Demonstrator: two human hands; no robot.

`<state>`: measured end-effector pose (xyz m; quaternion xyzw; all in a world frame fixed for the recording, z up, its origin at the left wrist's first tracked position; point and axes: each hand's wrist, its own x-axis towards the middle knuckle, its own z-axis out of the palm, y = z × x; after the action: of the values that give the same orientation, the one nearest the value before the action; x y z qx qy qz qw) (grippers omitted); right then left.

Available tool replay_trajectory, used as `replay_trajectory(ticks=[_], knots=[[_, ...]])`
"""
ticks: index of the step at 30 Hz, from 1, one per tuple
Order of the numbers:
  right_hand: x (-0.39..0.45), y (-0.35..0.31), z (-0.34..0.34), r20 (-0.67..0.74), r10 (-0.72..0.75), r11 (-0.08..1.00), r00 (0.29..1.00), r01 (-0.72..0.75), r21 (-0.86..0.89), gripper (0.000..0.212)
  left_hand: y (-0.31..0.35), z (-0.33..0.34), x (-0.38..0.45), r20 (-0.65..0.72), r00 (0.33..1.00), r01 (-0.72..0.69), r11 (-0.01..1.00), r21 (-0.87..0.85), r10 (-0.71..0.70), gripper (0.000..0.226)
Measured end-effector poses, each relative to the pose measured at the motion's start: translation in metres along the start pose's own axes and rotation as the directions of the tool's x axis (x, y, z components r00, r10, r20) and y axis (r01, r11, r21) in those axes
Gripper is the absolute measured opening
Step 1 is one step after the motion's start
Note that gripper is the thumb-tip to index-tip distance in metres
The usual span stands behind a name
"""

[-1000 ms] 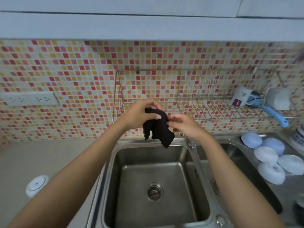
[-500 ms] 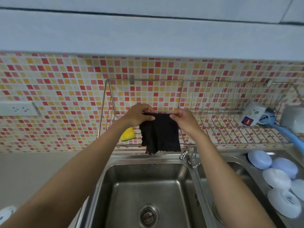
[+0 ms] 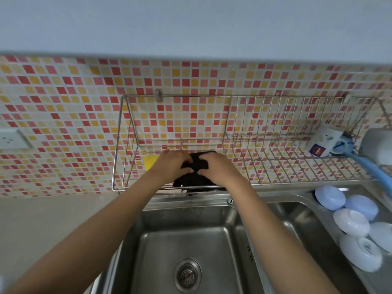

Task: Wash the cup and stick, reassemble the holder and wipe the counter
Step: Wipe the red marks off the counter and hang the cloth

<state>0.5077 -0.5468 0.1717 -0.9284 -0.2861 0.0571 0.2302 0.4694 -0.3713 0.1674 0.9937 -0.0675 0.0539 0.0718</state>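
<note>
Head view: both hands sit on a dark cloth laid on the wire rack, at its front edge above the sink. The left hand and right hand pinch the cloth's upper folds, fingers curled into it. The cloth lies directly under both hands, equally near each, with its lower edge drooping over the rack's front rail. A yellow sponge lies just left.

Yellow sponge on wire rack

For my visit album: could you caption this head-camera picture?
Both hands, left and right, lay a dark cloth on the wire rack above the sink.
</note>
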Motion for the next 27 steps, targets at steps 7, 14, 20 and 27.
replay_trajectory(ticks=[7,14,20,27], knots=[[-0.009,-0.01,0.001,0.158,0.069,0.996,0.985,-0.058,-0.07,0.062,-0.021,0.003,-0.026,-0.09,0.945,0.321,0.945,0.067,-0.315,0.041],[-0.011,-0.018,0.0,0.318,0.129,0.981,0.939,-0.075,-0.178,0.061,-0.035,0.001,-0.038,0.04,0.953,0.304,0.941,-0.147,-0.301,0.047],[-0.045,-0.022,0.012,-0.284,0.068,0.983,0.956,-0.113,-0.146,0.041,-0.005,-0.01,-0.07,-0.231,0.898,0.328,0.92,-0.216,-0.375,0.042],[-0.087,-0.022,0.044,-0.369,0.012,0.936,0.929,-0.14,-0.322,0.059,0.007,0.018,-0.147,-0.136,0.929,0.358,0.93,0.085,-0.345,0.067]])
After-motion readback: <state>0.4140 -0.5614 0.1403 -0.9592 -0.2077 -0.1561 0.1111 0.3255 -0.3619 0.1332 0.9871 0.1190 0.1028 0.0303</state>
